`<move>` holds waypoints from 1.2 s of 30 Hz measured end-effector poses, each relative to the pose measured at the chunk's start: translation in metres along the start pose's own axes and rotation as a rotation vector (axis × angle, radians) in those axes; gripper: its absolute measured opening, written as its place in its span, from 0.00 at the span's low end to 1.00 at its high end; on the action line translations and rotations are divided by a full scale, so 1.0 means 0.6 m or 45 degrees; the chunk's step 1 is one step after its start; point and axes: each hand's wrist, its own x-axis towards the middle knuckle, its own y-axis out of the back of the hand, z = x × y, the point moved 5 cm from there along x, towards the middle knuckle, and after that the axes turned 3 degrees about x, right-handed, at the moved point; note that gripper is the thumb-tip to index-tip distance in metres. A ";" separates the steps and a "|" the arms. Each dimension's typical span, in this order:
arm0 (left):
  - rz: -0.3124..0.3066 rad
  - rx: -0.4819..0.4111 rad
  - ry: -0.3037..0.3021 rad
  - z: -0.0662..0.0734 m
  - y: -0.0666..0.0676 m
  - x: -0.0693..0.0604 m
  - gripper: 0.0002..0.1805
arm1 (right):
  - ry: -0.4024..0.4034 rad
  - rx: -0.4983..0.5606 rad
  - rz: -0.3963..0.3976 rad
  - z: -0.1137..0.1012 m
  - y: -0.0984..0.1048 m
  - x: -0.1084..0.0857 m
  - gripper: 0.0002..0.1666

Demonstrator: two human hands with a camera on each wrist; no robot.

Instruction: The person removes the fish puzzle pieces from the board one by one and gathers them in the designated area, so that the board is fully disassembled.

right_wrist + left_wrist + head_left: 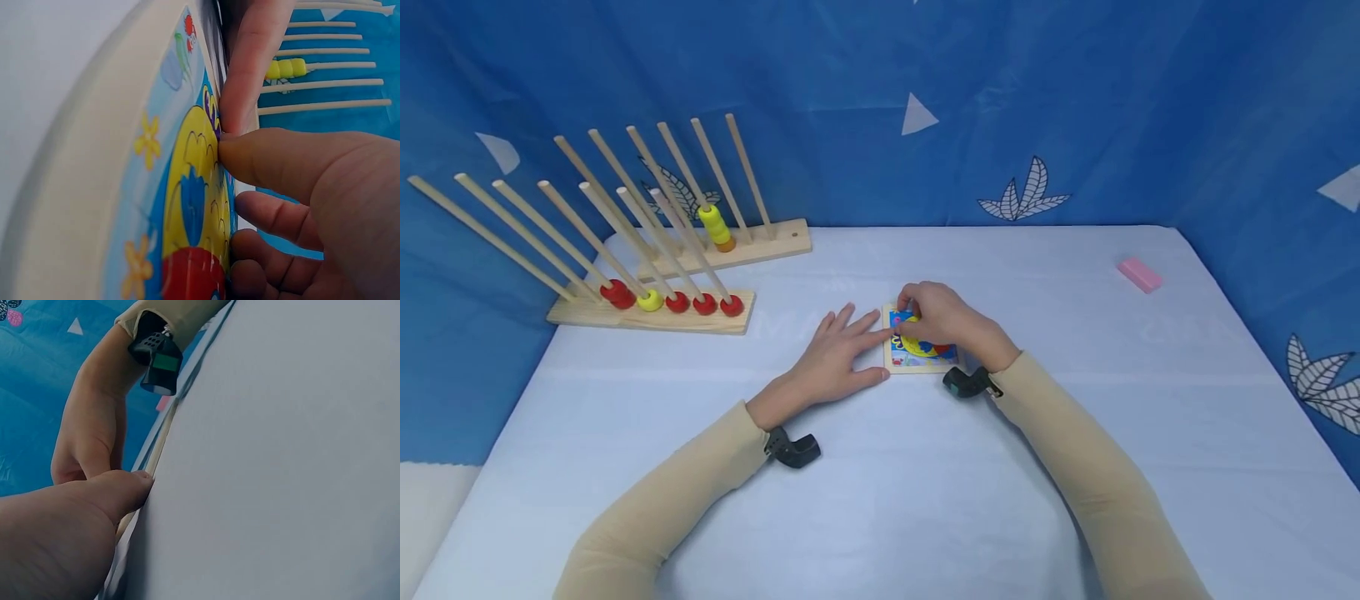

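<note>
A small wooden-framed fish puzzle (pixel 917 354) lies flat on the table, with a yellow, blue and red fish (pixel 194 187) in a sea picture. My left hand (pixel 838 358) spreads its fingers on the table at the frame's left side. Its thumb (pixel 128 487) touches the frame's edge, and its index finger reaches onto the picture's left part. Over the upper part of the puzzle, my right hand (pixel 947 317) bends its fingers and grips at the picture between thumb and fingertips. The thumb (pixel 269 156) meets the left index fingertip. Whether a loose piece is between them is hidden.
Two wooden peg stands stand at the back left: the nearer base (pixel 647 318) carries red beads (pixel 703 303) and a yellow one (pixel 650 301), the farther base (pixel 775 242) a yellow-and-orange stack (pixel 715 225). A pink block (pixel 1140 274) lies at the back right. Blue cloth (pixel 850 125) hangs behind.
</note>
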 end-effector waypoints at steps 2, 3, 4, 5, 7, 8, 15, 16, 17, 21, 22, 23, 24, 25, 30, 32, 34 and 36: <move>-0.004 -0.012 -0.010 0.000 0.001 0.000 0.35 | -0.013 -0.003 -0.005 0.002 0.000 0.001 0.20; -0.008 -0.020 -0.014 0.001 0.001 0.001 0.35 | -0.022 -0.002 -0.006 0.003 0.000 0.000 0.20; -0.011 -0.026 -0.018 0.002 0.001 0.001 0.35 | -0.029 -0.001 -0.006 0.004 0.001 -0.002 0.19; -0.016 -0.031 -0.019 0.003 0.001 0.002 0.35 | -0.037 0.001 -0.005 0.004 0.001 -0.003 0.19; -0.022 -0.035 -0.017 0.003 0.000 0.003 0.35 | -0.049 0.007 -0.008 0.005 0.001 -0.005 0.19; -0.023 -0.033 -0.014 0.003 -0.001 0.004 0.35 | -0.049 0.008 -0.008 0.004 0.002 -0.005 0.20; -0.018 -0.022 -0.011 0.003 0.001 0.007 0.35 | -0.064 -0.015 -0.021 0.002 0.006 0.000 0.20; -0.019 -0.021 -0.010 0.003 0.001 0.007 0.35 | -0.063 -0.019 -0.025 0.001 0.007 0.001 0.20; -0.019 -0.021 -0.009 0.004 0.003 0.006 0.35 | -0.058 -0.022 -0.025 0.001 0.007 0.002 0.20; -0.015 -0.021 0.001 0.005 0.007 0.006 0.35 | -0.026 -0.029 -0.015 -0.003 0.009 0.005 0.21; -0.016 -0.020 0.005 0.004 0.008 0.006 0.35 | -0.018 -0.027 -0.012 -0.004 0.009 0.005 0.21; -0.018 -0.021 0.008 0.004 0.008 0.006 0.35 | -0.011 -0.024 -0.009 -0.005 0.009 0.005 0.21; -0.020 -0.021 0.011 0.003 0.007 0.006 0.35 | -0.005 -0.022 -0.006 -0.005 0.009 0.005 0.21; -0.020 -0.021 0.012 0.003 0.007 0.005 0.35 | 0.001 -0.019 -0.002 -0.005 0.009 0.005 0.21; -0.024 -0.021 0.018 0.001 0.002 0.004 0.35 | 0.013 0.015 0.022 -0.005 0.003 0.002 0.18; -0.030 -0.020 0.025 0.000 0.001 0.003 0.35 | 0.012 0.037 0.028 -0.005 -0.001 0.002 0.18; -0.037 -0.011 0.028 0.000 0.002 0.001 0.35 | 0.010 0.057 0.032 -0.003 -0.003 0.003 0.19; -0.041 -0.005 0.030 -0.001 0.003 0.001 0.35 | 0.013 0.082 0.036 -0.001 -0.004 0.005 0.21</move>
